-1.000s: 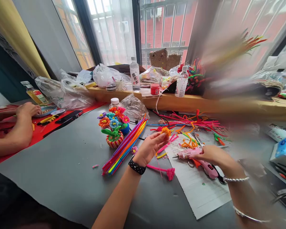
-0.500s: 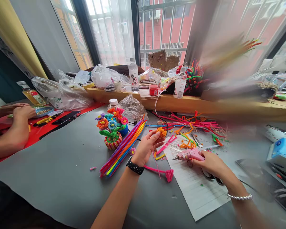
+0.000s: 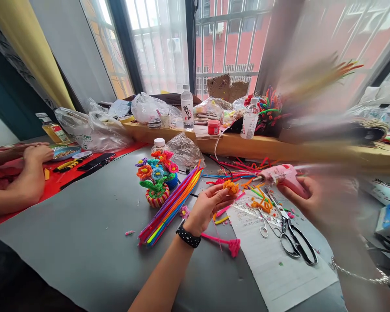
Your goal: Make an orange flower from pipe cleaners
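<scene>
Between the fingertips of my left hand (image 3: pixel 205 207) is an orange pipe-cleaner flower (image 3: pixel 231 187). My right hand (image 3: pixel 303 195) grips a pink glue gun (image 3: pixel 284 177), raised above the table with its nozzle pointing left, toward the flower but apart from it. Part of the right hand and forearm is blurred. Beneath it, large black-handled scissors (image 3: pixel 295 238) and a smaller pair of scissors (image 3: pixel 263 227) lie on a printed paper sheet (image 3: pixel 263 268). A pink pipe-cleaner flower (image 3: pixel 234 247) on a stem lies below my left hand.
Left of my hand lies a bundle of coloured pipe cleaners (image 3: pixel 170 208), beside a striped pot (image 3: pixel 157 197) of pipe-cleaner flowers. Bottles (image 3: pixel 186 110) stand on the wooden ledge (image 3: pixel 169 132). Another person's hands (image 3: pixel 35 152) are at the far left, by a blue dish (image 3: pixel 65 152).
My right hand has lifted the glue gun from just above the paper, up and to the right, uncovering the scissors. My left hand still holds the orange flower. The view has shifted slightly.
</scene>
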